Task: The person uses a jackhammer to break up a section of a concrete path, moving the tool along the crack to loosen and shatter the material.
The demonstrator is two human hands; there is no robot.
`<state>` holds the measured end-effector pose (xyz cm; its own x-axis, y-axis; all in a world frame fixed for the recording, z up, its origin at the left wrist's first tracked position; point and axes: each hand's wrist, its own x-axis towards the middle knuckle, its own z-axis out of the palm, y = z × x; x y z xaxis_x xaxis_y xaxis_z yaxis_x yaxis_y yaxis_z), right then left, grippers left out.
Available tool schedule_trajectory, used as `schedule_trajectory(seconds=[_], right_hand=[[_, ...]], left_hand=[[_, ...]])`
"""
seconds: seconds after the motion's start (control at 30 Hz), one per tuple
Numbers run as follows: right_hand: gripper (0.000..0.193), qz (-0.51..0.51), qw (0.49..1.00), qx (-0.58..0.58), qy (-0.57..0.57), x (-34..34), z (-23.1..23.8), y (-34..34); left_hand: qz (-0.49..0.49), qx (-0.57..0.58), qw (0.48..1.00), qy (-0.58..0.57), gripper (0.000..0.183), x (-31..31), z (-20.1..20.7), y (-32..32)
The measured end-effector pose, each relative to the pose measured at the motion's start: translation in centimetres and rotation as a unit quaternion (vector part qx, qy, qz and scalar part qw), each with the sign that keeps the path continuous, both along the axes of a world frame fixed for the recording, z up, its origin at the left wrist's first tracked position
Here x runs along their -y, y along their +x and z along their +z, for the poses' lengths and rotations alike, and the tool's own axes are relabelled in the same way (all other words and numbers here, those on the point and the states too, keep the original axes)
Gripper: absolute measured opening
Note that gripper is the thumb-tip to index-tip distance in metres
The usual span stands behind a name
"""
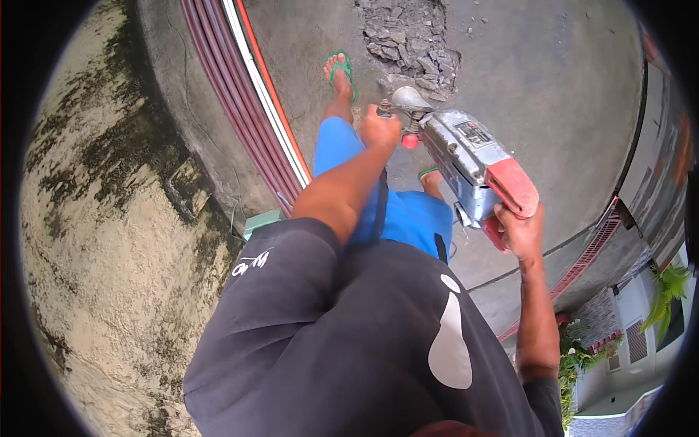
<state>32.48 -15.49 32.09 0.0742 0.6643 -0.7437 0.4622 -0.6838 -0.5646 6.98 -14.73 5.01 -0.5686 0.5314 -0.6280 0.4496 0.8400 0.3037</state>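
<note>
A grey and red demolition hammer (460, 149) is held slantwise in front of my legs, its front end toward the broken concrete. My left hand (381, 131) is closed round the side handle near its front end. The red rear handle is in the grip of my right hand (521, 229). Just beyond the tool's front lies a strip of broken concrete (411, 44), full of loose grey chunks. Whether the bit touches the ground cannot be made out, as the tool's front hides it.
Several maroon pipes (240, 95), a white pipe (266, 87) and an orange pipe (273, 80) run along the left, beside a stained wall (109, 262). My feet, in green flip-flops (342, 69), stand on the concrete floor (553, 95). A red grating (593, 244) crosses at the right.
</note>
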Motion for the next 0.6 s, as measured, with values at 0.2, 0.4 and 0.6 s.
schedule_trajectory(seconds=[0.2, 0.4, 0.6], right_hand=[[0.009, -0.055, 0.998, 0.02, -0.024, -3.7, -0.6, 2.0], [0.015, -0.079, 0.996, 0.023, -0.033, -3.5, 1.1, -6.0], [0.018, -0.105, 0.994, 0.028, 0.026, -0.7, 0.7, -11.9]], left_hand=[[-0.014, 0.048, 0.999, -0.005, 0.031, -3.3, 0.0, 1.5], [-0.066, 0.019, 0.998, 0.001, 0.037, -3.7, -0.6, -3.7], [-0.12, 0.022, 0.993, -0.006, 0.037, -4.1, -3.1, -7.5]])
